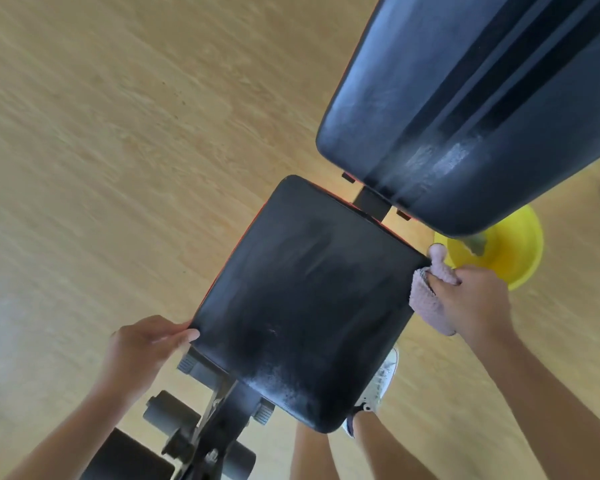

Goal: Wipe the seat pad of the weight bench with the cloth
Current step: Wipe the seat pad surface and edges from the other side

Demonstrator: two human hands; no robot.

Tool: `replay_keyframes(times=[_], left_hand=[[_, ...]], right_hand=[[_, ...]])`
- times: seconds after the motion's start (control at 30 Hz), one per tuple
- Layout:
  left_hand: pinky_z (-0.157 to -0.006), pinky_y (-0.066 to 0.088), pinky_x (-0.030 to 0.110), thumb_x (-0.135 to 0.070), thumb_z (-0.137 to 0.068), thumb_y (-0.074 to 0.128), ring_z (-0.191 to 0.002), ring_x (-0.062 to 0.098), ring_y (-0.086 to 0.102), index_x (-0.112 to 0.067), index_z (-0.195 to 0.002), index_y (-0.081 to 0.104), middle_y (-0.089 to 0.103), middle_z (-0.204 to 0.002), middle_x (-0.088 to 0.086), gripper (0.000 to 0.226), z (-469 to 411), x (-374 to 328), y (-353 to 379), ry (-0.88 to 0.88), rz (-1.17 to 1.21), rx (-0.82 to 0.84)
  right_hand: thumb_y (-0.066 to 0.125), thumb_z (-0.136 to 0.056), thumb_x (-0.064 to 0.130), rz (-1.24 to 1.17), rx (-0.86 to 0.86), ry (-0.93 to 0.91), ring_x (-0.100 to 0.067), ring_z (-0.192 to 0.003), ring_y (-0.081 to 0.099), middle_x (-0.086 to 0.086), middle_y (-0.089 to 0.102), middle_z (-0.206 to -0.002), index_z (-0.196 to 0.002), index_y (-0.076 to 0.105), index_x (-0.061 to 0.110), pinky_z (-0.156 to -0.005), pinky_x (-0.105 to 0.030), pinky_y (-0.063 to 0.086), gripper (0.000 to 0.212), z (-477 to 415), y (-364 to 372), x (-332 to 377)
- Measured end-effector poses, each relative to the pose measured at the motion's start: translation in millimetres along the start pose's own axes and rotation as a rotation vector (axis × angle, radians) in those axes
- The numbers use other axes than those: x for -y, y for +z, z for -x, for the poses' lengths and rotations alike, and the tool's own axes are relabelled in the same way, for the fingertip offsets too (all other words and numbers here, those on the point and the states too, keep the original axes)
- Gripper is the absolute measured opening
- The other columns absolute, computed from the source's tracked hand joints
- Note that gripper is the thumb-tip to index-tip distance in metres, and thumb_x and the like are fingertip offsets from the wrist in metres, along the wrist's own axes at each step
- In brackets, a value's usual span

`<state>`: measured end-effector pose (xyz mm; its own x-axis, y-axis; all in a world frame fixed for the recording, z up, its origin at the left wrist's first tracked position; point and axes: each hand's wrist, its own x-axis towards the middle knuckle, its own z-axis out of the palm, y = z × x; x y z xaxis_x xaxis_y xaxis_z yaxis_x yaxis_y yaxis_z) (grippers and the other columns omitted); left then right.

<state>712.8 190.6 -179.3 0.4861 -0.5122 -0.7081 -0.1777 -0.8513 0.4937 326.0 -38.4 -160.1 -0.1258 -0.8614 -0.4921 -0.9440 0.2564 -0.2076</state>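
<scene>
Right hand [471,299] gripped fuzzy pink cloth [426,299] against the glossy black seat pad [302,299] edge. Left hand [146,344], fingers straight, rested on its rounded corner.

Pink cloth [426,299] beside black seat pad [302,299]

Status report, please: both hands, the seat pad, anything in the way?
Left hand touches seat pad at its left corner. Right hand grips cloth at pad's right edge. Yellow basin on floor beyond, not blocking.
</scene>
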Motion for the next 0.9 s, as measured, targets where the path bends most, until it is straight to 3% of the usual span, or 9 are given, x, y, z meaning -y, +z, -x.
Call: replay_keyframes(times=[0.13, 0.27, 0.4, 0.47, 0.53, 0.63, 0.7, 0.8, 0.9], left_hand=[[-0.048, 0.037, 0.004, -0.021, -0.078, 0.086, -0.053, -0.007, 0.059, -0.021, -0.071, 0.083, 0.071, -0.061, -0.02, 0.008, -2, 1, -2, 0.021, -0.068, 0.013], [-0.05, 0.04, 0.008, -0.03, -0.077, 0.086, -0.058, -0.004, 0.062, -0.04, -0.083, 0.08, 0.075, -0.072, -0.018, 0.013, -1, 2, -4, 0.032, -0.085, 0.002], [-0.048, 0.04, 0.006, -0.032, -0.077, 0.086, -0.061, -0.006, 0.064, -0.031, -0.076, 0.082, 0.076, -0.074, -0.02, 0.004, 2, -1, -2, 0.001, -0.101, -0.007], [-0.047, 0.039, 0.004, -0.031, -0.077, 0.087, -0.063, 0.0, 0.065, -0.028, -0.074, 0.083, 0.076, -0.072, -0.019, 0.006, 1, 3, 0, -0.023, -0.097, -0.018], [-0.048, 0.039, 0.004, -0.033, -0.077, 0.087, -0.071, 0.009, 0.068, -0.026, -0.08, 0.084, 0.077, -0.074, -0.018, 0.009, -1, 2, -1, -0.043, -0.099, -0.018], [-0.051, 0.043, 0.007, -0.036, -0.076, 0.086, -0.081, 0.015, 0.073, -0.025, -0.083, 0.085, 0.08, -0.075, -0.013, 0.013, -2, 3, 0, -0.048, -0.078, -0.018], [-0.053, 0.047, 0.01, -0.033, -0.076, 0.087, -0.081, 0.018, 0.073, -0.023, -0.083, 0.084, 0.08, -0.075, -0.009, 0.013, -1, 3, 1, -0.078, -0.016, -0.017], [-0.078, 0.058, 0.03, -0.03, -0.076, 0.088, -0.085, 0.014, 0.077, -0.02, -0.084, 0.084, 0.082, -0.074, -0.008, 0.013, 1, 1, 3, -0.107, 0.008, -0.029], [-0.089, 0.061, 0.043, -0.033, -0.075, 0.088, -0.086, 0.013, 0.079, -0.021, -0.085, 0.084, 0.082, -0.075, -0.006, 0.016, 2, -5, 4, -0.113, -0.016, -0.039]], right_hand=[[0.075, -0.089, 0.02, -0.111, -0.132, -0.06, -0.016, -0.05, 0.035, 0.003, 0.036, -0.052, -0.049, 0.034, 0.02, -0.045, -0.026, 0.025, 0.057, -3, 8, 6], [0.07, -0.091, 0.027, -0.207, -0.153, -0.079, -0.022, -0.067, 0.057, -0.008, 0.068, -0.075, -0.084, 0.075, 0.001, -0.058, -0.024, 0.037, 0.028, -26, 5, 34], [0.067, -0.092, 0.04, -0.383, -0.088, 0.295, -0.028, -0.074, 0.06, -0.006, 0.065, -0.078, -0.088, 0.073, 0.004, -0.05, -0.022, 0.035, 0.037, 30, 28, 22], [0.061, -0.086, 0.053, -0.561, 0.115, 0.57, -0.033, -0.089, 0.066, -0.007, 0.071, -0.087, -0.091, 0.07, 0.009, -0.064, -0.029, 0.044, 0.045, 89, 54, 18], [0.059, -0.086, 0.054, -0.728, 0.283, 0.681, -0.041, -0.107, 0.067, -0.02, 0.074, -0.095, -0.1, 0.072, 0.01, -0.079, -0.032, 0.045, 0.048, 140, 82, 23], [0.065, -0.075, 0.073, -0.609, 0.33, 0.609, -0.031, -0.084, 0.072, -0.012, 0.076, -0.084, -0.087, 0.073, 0.013, -0.079, -0.033, 0.056, 0.062, 178, 105, 18], [0.074, -0.079, 0.053, -0.543, 0.298, 0.599, -0.023, -0.066, 0.067, -0.003, 0.07, -0.071, -0.078, 0.066, 0.01, -0.067, -0.031, 0.057, 0.043, 162, 90, 17], [0.064, -0.094, 0.042, -0.552, 0.149, 0.633, -0.019, -0.059, 0.057, 0.001, 0.061, -0.067, -0.086, 0.065, 0.008, -0.052, -0.025, 0.044, 0.035, 112, 59, 16], [0.067, -0.085, 0.061, -0.591, 0.118, 0.706, -0.019, -0.061, 0.063, -0.006, 0.07, -0.074, -0.075, 0.065, 0.012, -0.054, -0.029, 0.045, 0.05, 121, 64, 19]])
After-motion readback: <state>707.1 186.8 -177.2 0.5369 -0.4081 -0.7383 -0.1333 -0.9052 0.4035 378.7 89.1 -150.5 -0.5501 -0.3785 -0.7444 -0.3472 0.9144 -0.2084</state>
